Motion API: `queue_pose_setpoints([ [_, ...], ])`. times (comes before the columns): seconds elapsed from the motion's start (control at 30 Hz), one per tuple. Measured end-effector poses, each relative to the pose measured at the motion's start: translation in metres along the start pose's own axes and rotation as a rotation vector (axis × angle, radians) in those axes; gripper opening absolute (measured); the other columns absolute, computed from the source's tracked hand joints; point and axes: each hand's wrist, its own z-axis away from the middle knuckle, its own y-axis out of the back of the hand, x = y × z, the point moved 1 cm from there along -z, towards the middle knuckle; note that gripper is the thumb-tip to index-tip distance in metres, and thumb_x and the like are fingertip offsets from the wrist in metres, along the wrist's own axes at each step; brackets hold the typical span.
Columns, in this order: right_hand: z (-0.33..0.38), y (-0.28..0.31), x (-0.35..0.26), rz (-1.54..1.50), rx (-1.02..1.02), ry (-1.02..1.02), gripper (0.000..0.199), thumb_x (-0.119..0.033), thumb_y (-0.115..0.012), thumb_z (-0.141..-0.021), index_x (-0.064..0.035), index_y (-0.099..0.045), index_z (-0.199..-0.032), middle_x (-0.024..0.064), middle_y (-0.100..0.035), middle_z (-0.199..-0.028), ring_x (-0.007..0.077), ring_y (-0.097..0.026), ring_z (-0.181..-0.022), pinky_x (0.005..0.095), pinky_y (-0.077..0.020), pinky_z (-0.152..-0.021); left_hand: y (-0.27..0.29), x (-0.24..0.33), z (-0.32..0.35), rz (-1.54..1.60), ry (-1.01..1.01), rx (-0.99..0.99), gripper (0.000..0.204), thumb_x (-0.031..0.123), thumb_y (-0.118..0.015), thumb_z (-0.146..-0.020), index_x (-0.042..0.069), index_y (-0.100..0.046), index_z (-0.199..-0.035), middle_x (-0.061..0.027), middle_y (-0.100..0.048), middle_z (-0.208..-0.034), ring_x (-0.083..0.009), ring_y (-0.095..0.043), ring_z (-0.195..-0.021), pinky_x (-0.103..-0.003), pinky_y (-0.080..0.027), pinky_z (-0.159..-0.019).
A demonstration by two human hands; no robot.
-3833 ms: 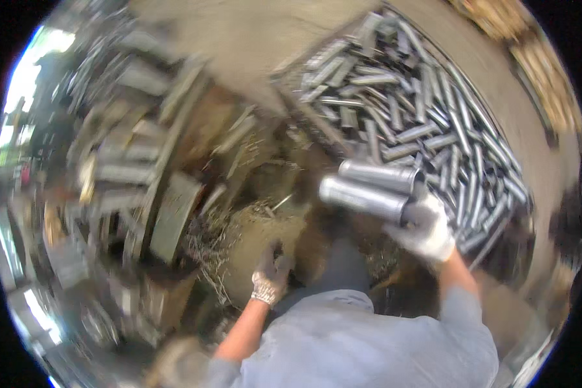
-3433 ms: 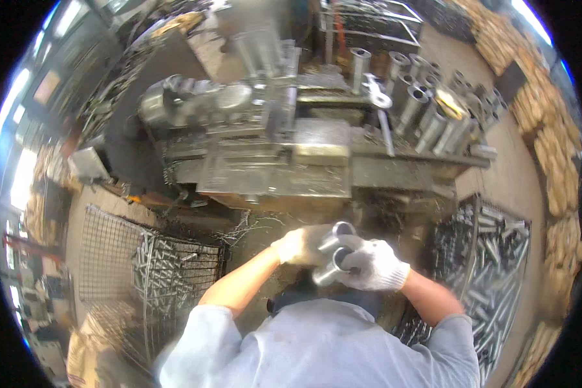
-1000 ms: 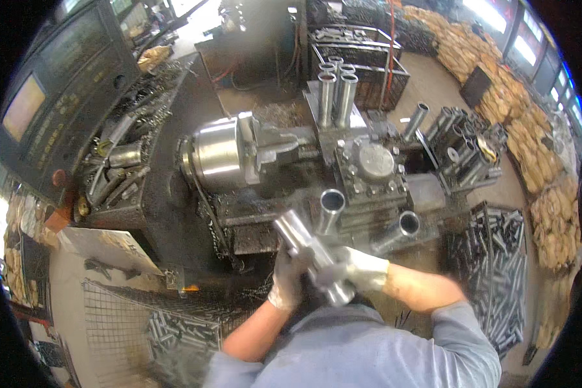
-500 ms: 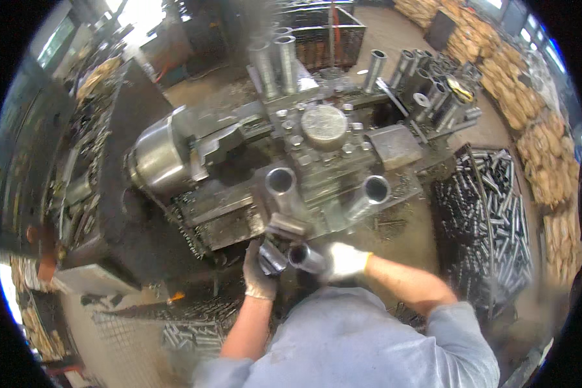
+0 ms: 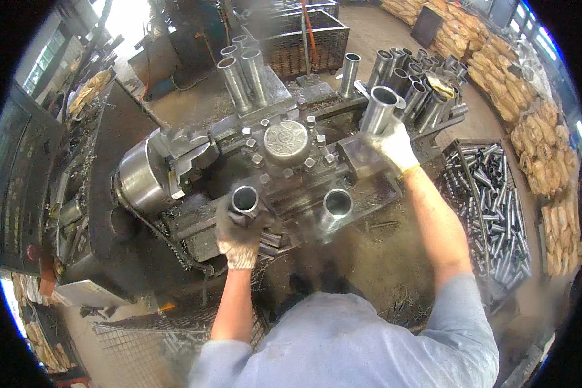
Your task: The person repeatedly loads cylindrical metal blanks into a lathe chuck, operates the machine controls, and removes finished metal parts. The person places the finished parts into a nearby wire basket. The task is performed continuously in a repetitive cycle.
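Because so many open tubes stand on end about the lathe [image 5: 200, 220], toppling is the chief hazard here; all places are given from the tool post [image 5: 286, 141], the round-capped block ringed with bolts. Well to its right, the crate [image 5: 477, 141] is heaped with loose tubes, among which a dropped one would probably lodge. To its left is the chuck [image 5: 143, 174], where a sleeve could snag were it turning. Beyond it and to the right, the tube cluster [image 5: 415, 100] is packed so closely that one bump might fell several; beyond and left, the smaller group [image 5: 255, 74] seems exposed to the same fault. Right of the post, the gloved right hand [image 5: 394, 145] is wrapped about the lower part of the gripped tube [image 5: 378, 118], mouth uppermost; so low a hold may let it pivot, especially if oil slicks the glove. Left and near, the gloved left hand [image 5: 236, 229] overlaps the near-left tube [image 5: 245, 200], though whether its fingers enclose it cannot be told; a knuckle might tip it. Right and near, the unheld tube [image 5: 336, 207] could fall to a stray forearm. Smallest in view, the sideways tubes [image 5: 269, 240] beside the left hand may slip; their support is hidden.
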Motion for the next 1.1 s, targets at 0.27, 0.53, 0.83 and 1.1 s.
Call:
queue_pose_setpoints([
  [0.27,0.112,0.026,-0.108,0.334,0.093,0.080,0.024,-0.013,-0.080,-0.086,-0.0035,-0.074,-0.107,0.0178,-0.076,-0.091,0.0334,-0.075,-0.078,0.0418,-0.0604,-0.078,0.033,-0.019,-0.016,0.145,-0.025,0.133,0.053,0.017,-0.082,-0.093,0.002,-0.059,-0.138,-0.0083,-0.071,-0.121,-0.0229,-0.067,-0.108,-0.039,-0.054,-0.099],
  [0.53,0.228,-0.230,-0.036,0.673,-0.539,0.518,0.039,-0.028,-0.073,-0.088,0.0005,-0.062,-0.111,0.0200,-0.068,-0.089,0.0343,-0.071,-0.068,0.0492,-0.0575,-0.055,0.113,-0.063,0.028,1.498,0.629,0.001,0.073,0.063,-0.061,-0.102,0.003,-0.060,-0.143,-0.0132,-0.073,-0.125,-0.0310,-0.071,-0.114,-0.048,-0.059,-0.100],
  [0.83,0.159,-0.207,-0.103,-0.161,-0.957,-0.306,0.060,-0.048,-0.078,-0.090,0.0031,-0.071,-0.119,0.0168,-0.075,-0.099,0.0295,-0.072,-0.087,0.0403,-0.0582,-0.083,0.101,-0.069,0.054,1.457,1.034,0.140,0.073,0.067,-0.048,-0.105,0.004,-0.062,-0.139,-0.0173,-0.074,-0.121,-0.0376,-0.073,-0.108,-0.053,-0.059,-0.098],
  [1.1,0.167,-0.198,-0.180,0.034,-0.882,-0.211,0.080,-0.047,-0.089,-0.073,-0.0006,-0.064,-0.134,0.0210,-0.075,-0.115,0.0308,-0.073,-0.107,0.0428,-0.0566,-0.095,0.080,-0.045,0.019,1.893,0.505,-0.352,0.076,0.060,-0.052,-0.107,0.014,-0.038,-0.166,-0.0129,-0.052,-0.160,-0.0296,-0.049,-0.148,-0.049,-0.036,-0.127],
])
